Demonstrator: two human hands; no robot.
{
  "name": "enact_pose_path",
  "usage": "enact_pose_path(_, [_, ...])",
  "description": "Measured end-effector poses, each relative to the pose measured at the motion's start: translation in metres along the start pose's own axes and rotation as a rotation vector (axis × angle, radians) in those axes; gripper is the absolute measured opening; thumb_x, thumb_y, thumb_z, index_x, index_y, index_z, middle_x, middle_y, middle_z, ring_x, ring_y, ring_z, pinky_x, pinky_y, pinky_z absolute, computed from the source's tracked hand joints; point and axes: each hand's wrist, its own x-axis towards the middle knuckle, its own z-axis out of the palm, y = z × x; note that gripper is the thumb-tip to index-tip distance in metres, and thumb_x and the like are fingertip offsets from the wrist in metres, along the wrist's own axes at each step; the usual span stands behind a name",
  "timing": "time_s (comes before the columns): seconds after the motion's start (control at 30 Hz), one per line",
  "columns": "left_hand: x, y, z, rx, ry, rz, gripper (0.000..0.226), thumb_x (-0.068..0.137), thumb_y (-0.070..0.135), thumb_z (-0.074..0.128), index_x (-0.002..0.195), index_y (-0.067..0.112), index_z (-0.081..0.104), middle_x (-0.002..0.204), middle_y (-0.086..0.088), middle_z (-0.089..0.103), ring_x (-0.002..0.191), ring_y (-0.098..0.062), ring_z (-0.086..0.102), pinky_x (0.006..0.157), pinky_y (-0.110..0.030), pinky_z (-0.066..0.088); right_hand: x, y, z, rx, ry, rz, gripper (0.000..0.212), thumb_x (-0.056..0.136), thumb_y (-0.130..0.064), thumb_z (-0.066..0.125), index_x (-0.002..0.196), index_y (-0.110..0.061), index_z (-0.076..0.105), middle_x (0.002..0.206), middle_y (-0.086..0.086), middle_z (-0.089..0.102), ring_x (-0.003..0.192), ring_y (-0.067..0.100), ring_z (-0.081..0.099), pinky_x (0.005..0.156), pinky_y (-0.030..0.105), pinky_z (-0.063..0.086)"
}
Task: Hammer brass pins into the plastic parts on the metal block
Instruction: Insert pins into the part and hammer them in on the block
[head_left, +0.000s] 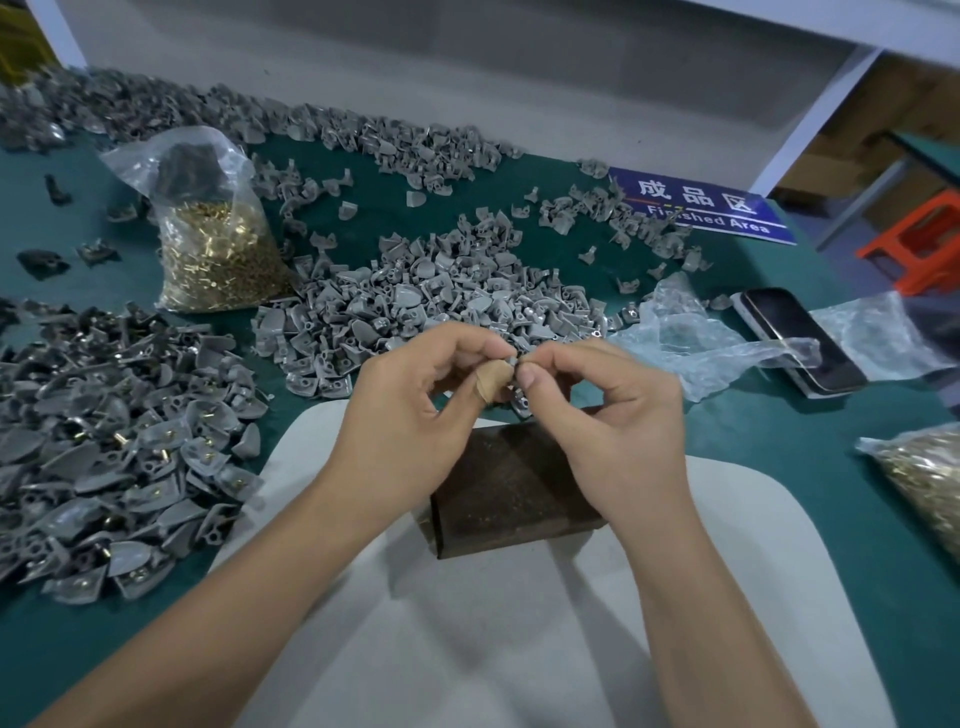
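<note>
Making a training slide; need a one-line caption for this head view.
Both hands pinch a grey plastic part above the metal block.

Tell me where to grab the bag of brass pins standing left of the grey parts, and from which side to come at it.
Grip the bag of brass pins by its loose, crumpled neck at the top, coming down from above. The pins fill the bottom half and keep it upright, so the empty plastic up top should bunch easily in the fingers. Its left side looks least crowded; grey parts press against its lower right. Both hands are busy now.

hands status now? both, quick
Left hand: pinching the small grey plastic part.
Right hand: pinching the same part; any pin is too small to tell.
</note>
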Motion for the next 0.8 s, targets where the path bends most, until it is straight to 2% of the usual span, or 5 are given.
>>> enact_pose_path(0.23, [-0.013,0.007,0.002,-0.034,0.009,-0.061,0.016,0.095,0.010,0.069,0.099,0.026,0.070,0.088,0.007,0.074,0.082,-0.015,0.072,0.075,-0.023,0.056,-0.010,-0.006,-0.005,0.043,-0.047,0.061,0.016,0.086,-0.005,0.078,0.083,-0.020,0.079,0.078,-0.011,0.071,0.077,0.009,0.063,0.075,0.018,0.046])
enact_pose_path(0.4, [-0.029,0.016,0.006,-0.127,-0.001,-0.135,0.012,0.093,0.010,0.070,0.096,0.022,0.071,0.086,0.004,0.076,0.076,-0.010,0.072,0.069,-0.017,0.054,-0.028,-0.013,-0.007,0.062,-0.051,0.117,0.018,0.086,-0.005,0.078,0.078,-0.021,0.077,0.074,-0.004,0.070,0.068,0.006,0.055,0.066,0.021,0.044])
enact_pose_path(0.57, [-0.032,0.022,0.001,-0.114,-0.082,-0.171,0.017,0.090,0.011,0.074,0.093,0.028,0.074,0.085,0.007,0.076,0.079,-0.007,0.071,0.071,-0.016,0.054,-0.039,-0.018,-0.007,-0.023,0.028,0.115,0.011,0.082,-0.015,0.077,0.079,-0.025,0.076,0.074,-0.011,0.069,0.064,0.003,0.055,0.063,0.012,0.039])
enact_pose_path(0.7, [-0.036,0.021,-0.003,0.006,-0.099,-0.141,0.022,0.090,0.013,0.076,0.094,0.035,0.073,0.087,0.011,0.075,0.084,-0.006,0.071,0.077,-0.015,0.053,-0.047,-0.023,-0.012,-0.089,-0.022,0.078,0.019,0.086,-0.012,0.079,0.097,-0.027,0.081,0.083,-0.014,0.071,0.073,0.003,0.060,0.067,0.009,0.040])
enact_pose_path(0.8, [-0.042,0.018,-0.002,0.128,-0.071,-0.141,0.020,0.090,0.021,0.076,0.094,0.039,0.071,0.088,0.015,0.074,0.086,-0.008,0.068,0.077,-0.015,0.050,-0.060,-0.017,-0.034,-0.072,0.019,0.214,0.024,0.091,-0.024,0.076,0.114,-0.033,0.075,0.094,-0.010,0.072,0.076,0.005,0.058,0.072,0.018,0.046])
